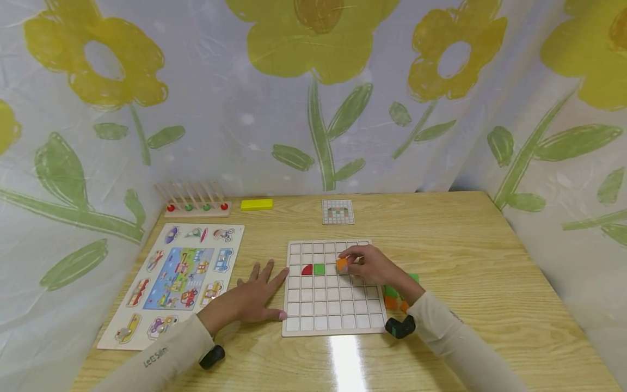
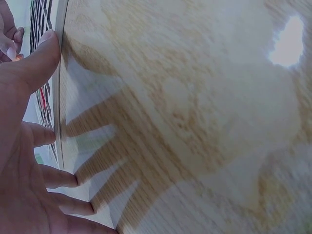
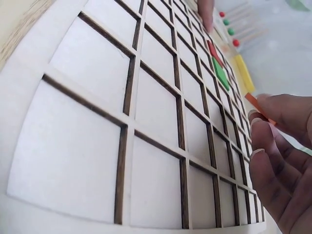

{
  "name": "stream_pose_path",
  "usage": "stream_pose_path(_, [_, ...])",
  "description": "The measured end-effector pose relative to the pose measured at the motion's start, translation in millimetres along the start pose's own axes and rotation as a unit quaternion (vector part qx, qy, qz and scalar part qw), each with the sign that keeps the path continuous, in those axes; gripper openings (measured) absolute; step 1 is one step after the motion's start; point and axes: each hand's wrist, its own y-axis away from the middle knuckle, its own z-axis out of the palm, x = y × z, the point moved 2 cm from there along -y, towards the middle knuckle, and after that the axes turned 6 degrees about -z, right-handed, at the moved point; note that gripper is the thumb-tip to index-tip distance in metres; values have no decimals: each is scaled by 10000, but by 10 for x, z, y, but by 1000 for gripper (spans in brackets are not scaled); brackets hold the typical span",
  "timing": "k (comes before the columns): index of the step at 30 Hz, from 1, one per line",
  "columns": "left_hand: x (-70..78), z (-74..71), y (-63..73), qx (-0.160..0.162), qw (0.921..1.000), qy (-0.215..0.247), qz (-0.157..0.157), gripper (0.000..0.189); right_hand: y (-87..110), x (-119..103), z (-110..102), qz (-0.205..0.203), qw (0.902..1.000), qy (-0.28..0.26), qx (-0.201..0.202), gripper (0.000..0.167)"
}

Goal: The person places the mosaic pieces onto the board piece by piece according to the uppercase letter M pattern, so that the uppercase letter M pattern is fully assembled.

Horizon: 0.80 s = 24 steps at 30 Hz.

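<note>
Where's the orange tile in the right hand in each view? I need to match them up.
Head: the orange tile is slightly right of centre, below mid-height, pinched by the right hand.
Left wrist: a small orange sliver near the left edge, in the upper part, at the right hand's fingertips.
Right wrist: right side, just above mid-height, nearly edge-on.
Shared landmark: the grid board, visible in all three.

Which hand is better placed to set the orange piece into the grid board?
Probably the right hand: it pinches the orange piece over the grid board, near the green square. The left hand is spread at the board's left edge, holding no piece.
</note>
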Motion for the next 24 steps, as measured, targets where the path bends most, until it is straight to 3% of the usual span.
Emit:
stream_pose_path(14, [-15, 7, -12, 23, 10000, -52, 10, 101, -98, -19, 100, 330, 9990, 241, -171, 28])
stream_pose_path(24, [-9, 10, -6, 20, 10000, -9, 19, 101, -141, -69, 153, 239, 9978, 580, -235, 27])
